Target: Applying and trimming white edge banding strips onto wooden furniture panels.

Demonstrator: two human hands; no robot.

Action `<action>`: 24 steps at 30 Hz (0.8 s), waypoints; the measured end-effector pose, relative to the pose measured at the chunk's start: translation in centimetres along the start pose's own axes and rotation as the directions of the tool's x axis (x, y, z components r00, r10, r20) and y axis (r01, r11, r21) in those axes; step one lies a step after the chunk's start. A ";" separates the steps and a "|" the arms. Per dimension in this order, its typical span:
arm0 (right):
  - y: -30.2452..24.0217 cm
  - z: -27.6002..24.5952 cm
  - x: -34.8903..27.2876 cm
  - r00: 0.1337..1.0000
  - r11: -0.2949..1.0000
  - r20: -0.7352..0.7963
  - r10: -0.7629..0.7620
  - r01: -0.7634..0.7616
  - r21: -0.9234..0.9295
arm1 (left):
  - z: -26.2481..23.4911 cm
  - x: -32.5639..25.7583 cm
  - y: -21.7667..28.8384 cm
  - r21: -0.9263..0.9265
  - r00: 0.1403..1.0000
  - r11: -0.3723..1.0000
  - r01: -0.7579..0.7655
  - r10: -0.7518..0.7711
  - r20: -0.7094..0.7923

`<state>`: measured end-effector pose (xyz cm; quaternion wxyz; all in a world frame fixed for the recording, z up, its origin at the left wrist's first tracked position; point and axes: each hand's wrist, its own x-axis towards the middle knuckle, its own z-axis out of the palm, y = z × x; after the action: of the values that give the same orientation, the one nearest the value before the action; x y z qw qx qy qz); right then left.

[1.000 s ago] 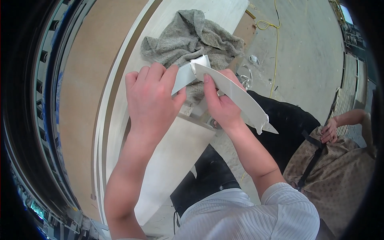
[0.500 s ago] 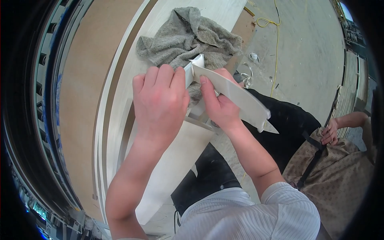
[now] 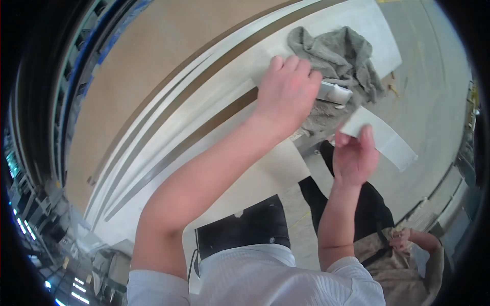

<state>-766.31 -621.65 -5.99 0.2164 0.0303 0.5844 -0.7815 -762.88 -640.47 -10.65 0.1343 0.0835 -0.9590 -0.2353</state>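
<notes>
My left hand (image 3: 289,92) is closed from above around a narrow pale bar, whose end with a crumpled white covering (image 3: 339,94) sticks out to the right of my knuckles. The fingertips are hidden under the hand. To the right and nearer me, my right hand (image 3: 359,155) pinches a flexible white strip (image 3: 390,138) between thumb and fingers. That strip curves away to the right, apart from the bar's end. A rumpled grey cloth (image 3: 339,51) lies just beyond and under the bar's end.
Long white boards with brown edges (image 3: 204,76) run across the work surface, beside a wide tan panel (image 3: 148,56). Machinery with a blue edge (image 3: 109,38) stands at the far left. At lower right, another person in a patterned brown apron (image 3: 408,268) stands close by.
My right hand and the white strip have come away from the bar's covered end, where they were touching or nearly so. My left hand keeps its grip. The whole view has turned.
</notes>
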 end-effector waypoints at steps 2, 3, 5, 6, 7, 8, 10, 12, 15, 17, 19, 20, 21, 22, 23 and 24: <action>1.4 1.0 1.2 0.988 0.998 -0.141 -0.055 0.049 -0.048 | 0.1 -0.4 -0.5 -0.011 1.000 1.000 0.013 -0.013 0.002; 1.9 1.4 1.6 0.979 0.987 -0.166 -0.114 0.092 -0.135 | -0.1 -0.9 -1.0 -0.039 1.000 0.999 -0.002 0.001 -0.012; 2.3 0.7 2.3 0.963 0.951 -0.173 -0.208 0.157 -0.266 | 0.0 -1.0 -1.2 0.009 1.000 1.000 0.020 -0.020 -0.003; 2.9 0.0 2.5 0.952 0.893 -0.166 -0.256 0.167 -0.418 | 0.0 -1.0 -1.2 0.019 1.000 1.000 0.009 -0.009 0.002; 3.1 -0.6 2.6 0.942 0.814 -0.155 -0.298 0.166 -0.557 | 0.1 -0.8 -1.0 -0.002 1.000 1.000 -0.008 0.008 -0.004; 3.3 -1.1 2.6 0.934 0.806 -0.168 -0.314 0.169 -0.568 | 0.1 -0.6 -0.8 -0.023 1.000 1.000 0.008 -0.008 0.014; 3.9 -1.7 2.3 0.956 0.763 -0.115 -0.269 0.139 -0.631 | 0.3 -0.4 -0.4 -0.050 0.999 0.999 0.006 -0.004 0.040; 4.2 -2.1 2.3 0.944 0.731 -0.110 -0.312 0.164 -0.662 | 0.6 -0.2 0.0 -0.040 0.998 0.999 0.014 -0.011 0.067; 3.4 -2.9 2.3 0.935 0.789 -0.236 -0.264 0.068 -0.611 | 0.9 0.2 0.1 -0.052 0.998 0.999 0.005 -0.002 0.061; 2.3 -4.6 3.1 0.894 0.797 -0.273 -0.355 0.137 -0.589 | 0.9 0.3 0.2 -0.054 0.996 0.999 0.004 0.001 0.087; 1.9 -4.8 2.8 0.911 0.803 -0.291 -0.292 0.068 -0.592 | 0.8 0.3 0.3 -0.045 0.993 0.999 0.003 0.002 0.114; 2.3 -4.4 2.5 0.906 0.865 -0.336 -0.258 0.062 -0.498 | 0.7 0.3 0.3 -0.032 0.992 0.999 0.006 -0.001 0.126; 2.5 -3.7 2.2 0.899 0.916 -0.378 -0.221 0.058 -0.396 | 0.7 0.4 0.4 -0.019 0.990 1.000 0.007 -0.005 0.138; 3.0 -3.8 2.0 0.912 0.925 -0.366 -0.184 0.035 -0.379 | 0.7 0.4 0.6 -0.020 0.989 1.000 -0.008 0.010 0.146; 3.4 -3.9 2.0 0.906 0.928 -0.381 -0.185 0.034 -0.372 | 0.7 0.6 0.8 -0.017 0.991 1.000 -0.015 0.017 0.131; 3.8 -3.8 2.0 0.897 0.939 -0.407 -0.174 0.027 -0.342 | 0.7 0.6 0.9 -0.012 0.993 1.000 -0.024 0.025 0.118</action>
<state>-767.46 -619.62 -11.21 0.0425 0.1352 0.7400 -0.6575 -763.78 -639.55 -10.70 0.0808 0.0569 -0.9650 -0.2431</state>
